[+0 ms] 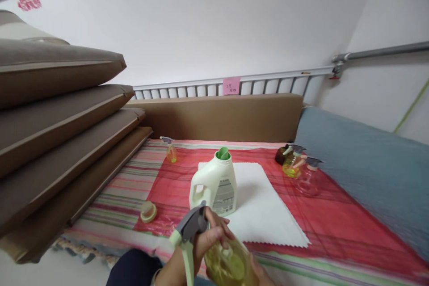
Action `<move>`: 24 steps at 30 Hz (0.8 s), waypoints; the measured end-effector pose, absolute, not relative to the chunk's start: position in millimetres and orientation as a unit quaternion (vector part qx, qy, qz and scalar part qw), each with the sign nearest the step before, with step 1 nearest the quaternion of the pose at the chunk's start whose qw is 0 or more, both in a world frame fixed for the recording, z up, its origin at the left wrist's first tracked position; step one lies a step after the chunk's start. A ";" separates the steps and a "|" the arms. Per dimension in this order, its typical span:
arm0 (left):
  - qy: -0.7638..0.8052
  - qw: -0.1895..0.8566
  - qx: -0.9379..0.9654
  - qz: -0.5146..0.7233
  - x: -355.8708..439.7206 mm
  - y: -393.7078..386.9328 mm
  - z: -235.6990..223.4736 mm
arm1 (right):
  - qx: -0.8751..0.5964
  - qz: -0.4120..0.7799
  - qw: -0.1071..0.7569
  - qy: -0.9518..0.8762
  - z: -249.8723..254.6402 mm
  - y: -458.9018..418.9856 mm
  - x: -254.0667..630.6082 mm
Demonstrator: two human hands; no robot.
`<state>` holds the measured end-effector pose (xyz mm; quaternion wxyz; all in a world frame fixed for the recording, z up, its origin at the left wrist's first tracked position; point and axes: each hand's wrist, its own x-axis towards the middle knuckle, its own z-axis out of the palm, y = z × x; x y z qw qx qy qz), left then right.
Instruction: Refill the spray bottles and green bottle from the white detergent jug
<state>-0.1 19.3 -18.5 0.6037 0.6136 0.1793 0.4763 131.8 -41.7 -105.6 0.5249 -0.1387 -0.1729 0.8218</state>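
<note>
Close to me, a spray bottle (234, 266) with a clear body and yellow liquid is tilted, its grey and pale green trigger head pointing left. My left hand (209, 234) is closed around it just below the trigger head. My right hand (261, 275) grips the right side of the body; most of that hand is cut off by the lower edge. Just beyond stands a pale green detergent jug (217, 178), upright and uncapped, a green spout in its neck. Its likely cap, a round cream and pale green one (148, 211), lies to the left.
A small spray bottle (171, 153) stands back left. At right are several more bottles, including a yellow one (292, 167) and a clear pink-tinted one (307, 181). A white cloth (264, 210) lies under the jug. Brown cushions (67, 120) are stacked left; a blue-grey cushion (368, 161) borders the right.
</note>
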 end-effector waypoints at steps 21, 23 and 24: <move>0.228 0.630 0.494 0.555 8.8 35.4 -17.3 | -0.153 0.723 0.659 -0.136 -136.5 -32.4 130.5; 0.226 0.624 0.496 0.559 5.3 40.0 -12.9 | -0.155 0.749 0.634 -0.118 -139.3 -35.5 136.7; 0.224 0.621 0.499 0.562 3.1 42.6 -10.5 | -0.152 0.763 0.619 -0.109 -141.5 -35.8 140.2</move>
